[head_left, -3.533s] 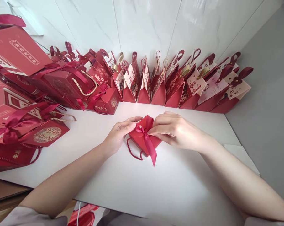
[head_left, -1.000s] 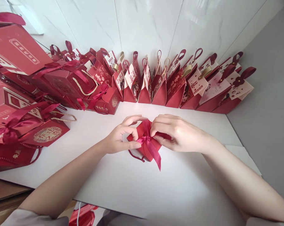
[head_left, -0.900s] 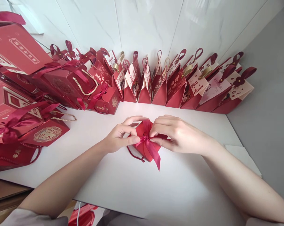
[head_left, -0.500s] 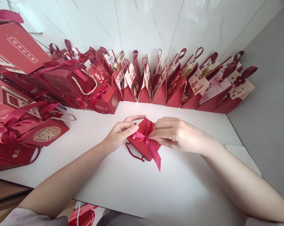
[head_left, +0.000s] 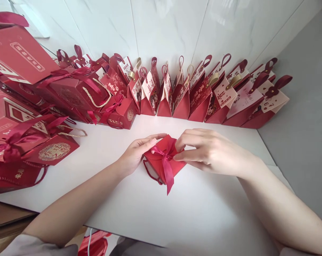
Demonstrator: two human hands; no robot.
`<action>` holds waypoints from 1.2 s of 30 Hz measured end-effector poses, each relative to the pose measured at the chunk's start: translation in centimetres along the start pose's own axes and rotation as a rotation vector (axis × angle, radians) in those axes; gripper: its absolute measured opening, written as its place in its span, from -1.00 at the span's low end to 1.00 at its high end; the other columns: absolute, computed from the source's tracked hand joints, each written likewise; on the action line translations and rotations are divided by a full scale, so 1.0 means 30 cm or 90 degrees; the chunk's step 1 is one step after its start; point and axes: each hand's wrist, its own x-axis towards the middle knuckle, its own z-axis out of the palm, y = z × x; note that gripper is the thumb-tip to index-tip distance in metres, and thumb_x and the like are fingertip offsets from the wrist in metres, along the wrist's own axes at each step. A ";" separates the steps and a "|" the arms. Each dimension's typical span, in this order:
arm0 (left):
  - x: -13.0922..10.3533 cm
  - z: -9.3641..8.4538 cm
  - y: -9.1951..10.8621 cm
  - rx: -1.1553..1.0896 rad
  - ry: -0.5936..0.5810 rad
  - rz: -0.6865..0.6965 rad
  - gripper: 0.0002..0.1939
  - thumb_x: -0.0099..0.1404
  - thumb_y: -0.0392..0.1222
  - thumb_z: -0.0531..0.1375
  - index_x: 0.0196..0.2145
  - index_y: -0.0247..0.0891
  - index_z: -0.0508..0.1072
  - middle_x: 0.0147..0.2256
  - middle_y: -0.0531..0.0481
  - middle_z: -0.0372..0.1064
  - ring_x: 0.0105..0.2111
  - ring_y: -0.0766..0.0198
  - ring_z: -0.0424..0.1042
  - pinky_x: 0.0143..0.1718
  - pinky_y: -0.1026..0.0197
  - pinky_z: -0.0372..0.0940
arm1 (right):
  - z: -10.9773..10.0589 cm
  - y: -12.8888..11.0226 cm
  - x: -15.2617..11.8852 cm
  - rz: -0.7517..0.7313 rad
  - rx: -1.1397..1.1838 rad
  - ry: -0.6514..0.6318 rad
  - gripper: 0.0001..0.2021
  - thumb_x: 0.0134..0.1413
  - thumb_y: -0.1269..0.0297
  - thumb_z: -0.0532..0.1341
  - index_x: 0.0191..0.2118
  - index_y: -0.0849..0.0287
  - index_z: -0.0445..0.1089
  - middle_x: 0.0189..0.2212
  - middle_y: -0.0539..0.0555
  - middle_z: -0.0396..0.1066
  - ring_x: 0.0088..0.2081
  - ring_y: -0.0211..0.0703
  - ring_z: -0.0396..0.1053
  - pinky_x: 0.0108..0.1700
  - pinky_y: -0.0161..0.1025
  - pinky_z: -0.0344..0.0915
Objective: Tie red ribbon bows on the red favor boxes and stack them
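Observation:
A small red gift box [head_left: 155,165] stands on the white table in front of me, with a dark red twisted cord handle hanging at its left. Across its top runs a crimson satin ribbon [head_left: 167,169], knotted in the middle, one tail draped over the near face. My left hand [head_left: 135,153] grips the box's left side, thumb on the upper edge. From the right, my right hand [head_left: 205,151] has its thumb and bent index finger at the ribbon's right loop beside the knot. Its fingertips partly cover that loop.
Along the tiled wall stands a row of red and cream gift bags [head_left: 221,94] with strap handles. Larger red boxes [head_left: 55,151] with bows and cords are stacked at the left. A grey wall [head_left: 305,113] bounds the right side.
My right hand has moved slightly right and its thumb and index finger have spread apart. The front ribbon tail has swung left, and the box has turned a little.

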 end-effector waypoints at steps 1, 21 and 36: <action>-0.002 -0.001 0.002 0.014 -0.009 0.010 -0.66 0.33 0.04 0.16 -0.40 -0.23 0.60 0.23 -0.06 0.24 0.09 -0.01 0.37 0.06 0.07 0.29 | -0.003 0.000 -0.002 0.009 0.031 -0.007 -0.76 0.26 0.52 0.11 -0.32 0.13 0.48 -0.30 0.11 0.42 -0.25 -0.11 0.36 -0.23 -0.14 0.24; -0.011 -0.030 0.030 0.195 -0.111 0.121 -0.59 0.26 -0.03 0.24 -0.66 -0.28 0.39 0.20 -0.12 0.24 0.15 -0.07 0.28 0.12 -0.01 0.20 | -0.015 -0.009 -0.011 0.429 0.499 -0.234 -0.72 0.21 0.18 0.17 -0.50 0.15 0.28 -0.65 -0.08 0.34 -0.64 -0.32 0.26 -0.60 -0.38 0.11; -0.025 0.012 -0.031 0.030 -0.036 0.159 -0.57 0.26 -0.20 0.22 -0.71 -0.31 0.26 0.03 -0.16 0.38 0.14 -0.06 0.25 -0.17 0.13 0.20 | -0.004 0.033 -0.012 0.389 0.555 -0.247 -0.70 0.23 0.18 0.15 -0.51 0.15 0.20 -0.59 -0.07 0.34 -0.50 -0.22 0.42 -0.46 -0.33 0.23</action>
